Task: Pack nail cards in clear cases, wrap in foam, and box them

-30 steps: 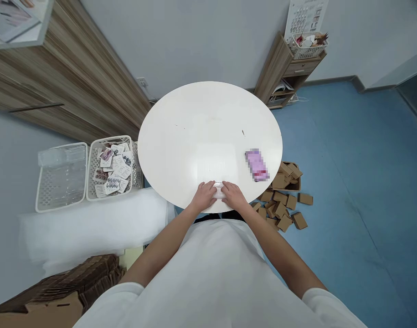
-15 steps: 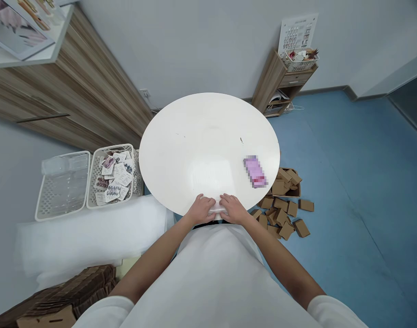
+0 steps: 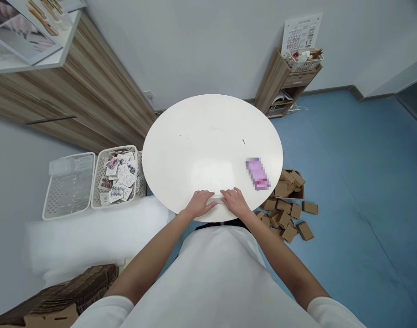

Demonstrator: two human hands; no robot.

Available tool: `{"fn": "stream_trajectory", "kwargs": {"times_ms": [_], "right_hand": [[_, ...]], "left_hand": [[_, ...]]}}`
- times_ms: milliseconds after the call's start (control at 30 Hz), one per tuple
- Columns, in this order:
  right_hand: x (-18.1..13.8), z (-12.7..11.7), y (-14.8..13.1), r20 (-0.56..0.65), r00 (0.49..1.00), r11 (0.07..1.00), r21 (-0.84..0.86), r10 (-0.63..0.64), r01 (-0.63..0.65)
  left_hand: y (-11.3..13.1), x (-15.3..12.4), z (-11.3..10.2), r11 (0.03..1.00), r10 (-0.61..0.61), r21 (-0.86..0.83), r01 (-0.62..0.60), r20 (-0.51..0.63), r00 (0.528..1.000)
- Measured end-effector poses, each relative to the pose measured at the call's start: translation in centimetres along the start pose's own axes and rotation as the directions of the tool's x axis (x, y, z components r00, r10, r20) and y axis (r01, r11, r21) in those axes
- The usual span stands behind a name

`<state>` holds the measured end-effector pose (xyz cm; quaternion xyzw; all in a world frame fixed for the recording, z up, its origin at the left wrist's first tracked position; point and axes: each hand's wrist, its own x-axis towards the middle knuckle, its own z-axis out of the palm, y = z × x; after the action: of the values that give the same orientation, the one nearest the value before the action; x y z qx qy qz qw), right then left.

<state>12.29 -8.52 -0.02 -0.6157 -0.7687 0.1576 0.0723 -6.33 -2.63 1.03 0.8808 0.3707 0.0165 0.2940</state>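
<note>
Slightly wider spacing of the hands is noted against the frame of half a second ago: more of the pale flat piece (image 3: 218, 199) is exposed between them, and the fingers are laid flatter. The piece is found at the near edge of the round white table (image 3: 208, 136), directly before the body. The left hand (image 3: 198, 204) is closed on its left end and the right hand (image 3: 236, 203) on its right end; the hands are close together but not touching.

The piece is judged light, thin and probably of smooth clear plastic. It is likely to slide on the glossy top and to flex or crack if squeezed hard. It is best taken by its two short ends. Finer detail is too small to be told.

A pink packet (image 3: 258, 173) is unmoved, beyond and to the right of the right hand. A basket of cards (image 3: 116, 149) is seen well left of the left hand, and brown cartons (image 3: 286, 218) are scattered on the floor to the right of the right hand.
</note>
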Motion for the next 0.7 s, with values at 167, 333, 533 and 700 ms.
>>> {"fn": "stream_trajectory", "kwargs": {"times_ms": [167,333,533,700], "right_hand": [[1.7,0.3,0.6,0.015,0.999,0.999,0.022,0.028,-0.028],[3.5,0.2,1.1,0.081,0.995,0.996,0.051,0.066,-0.07],[5.2,0.9,1.8,0.161,0.981,0.987,0.103,0.109,-0.127],[4.7,1.5,1.4,0.066,0.989,0.991,0.027,0.13,-0.132]], "left_hand": [[-0.6,0.9,-0.1,0.988,-0.139,-0.062,0.141,0.029,0.99],[-1.5,2.4,0.0,0.948,-0.306,-0.056,0.313,0.114,0.945],[-2.5,4.0,0.3,0.909,-0.393,-0.056,0.414,0.223,0.892],[-1.9,3.4,0.8,0.901,-0.433,0.011,0.433,0.073,0.898]]}}
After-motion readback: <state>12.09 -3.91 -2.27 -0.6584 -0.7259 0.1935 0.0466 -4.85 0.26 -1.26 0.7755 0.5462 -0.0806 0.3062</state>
